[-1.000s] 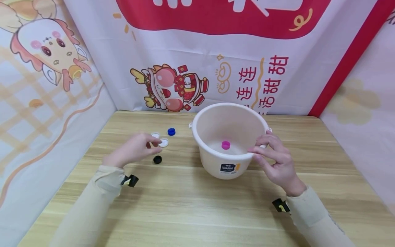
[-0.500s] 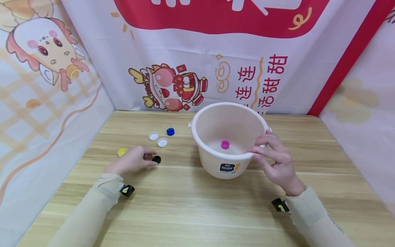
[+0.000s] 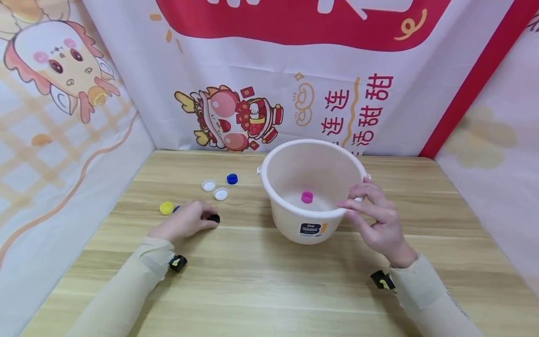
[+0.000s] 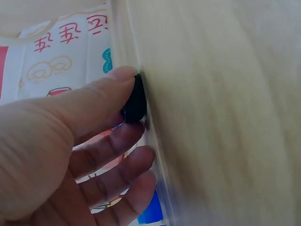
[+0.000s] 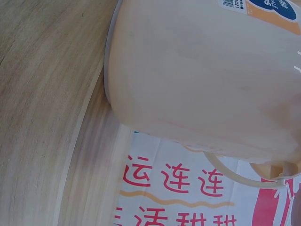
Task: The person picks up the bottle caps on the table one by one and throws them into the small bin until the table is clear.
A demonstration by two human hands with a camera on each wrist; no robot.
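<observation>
My left hand (image 3: 188,219) is low over the table's left side, its thumb and forefinger pinching a black bottle cap (image 3: 214,218). In the left wrist view the black cap (image 4: 135,100) sits between those fingertips, at the wood surface. On the right, my right hand (image 3: 378,220) grips the rim of a white bucket (image 3: 290,224), thumb outside and fingers over the edge. A magenta bottle cap (image 3: 307,197) lies on the bucket's floor. The right wrist view is mostly filled by the bucket's side (image 5: 188,80); little of that hand shows there.
Beyond my left hand lie two white caps (image 3: 221,194) and a blue cap (image 3: 232,179). A yellow cap (image 3: 166,208) is left of the hand, with another blue cap (image 3: 176,208) partly hidden behind it. Printed cloth walls (image 3: 236,61) border the wooden table (image 3: 269,290).
My left hand has come down from beside the white caps to the black cap and taken hold of it. Yellow and blue caps came into sight. The right hand and bucket stay put.
</observation>
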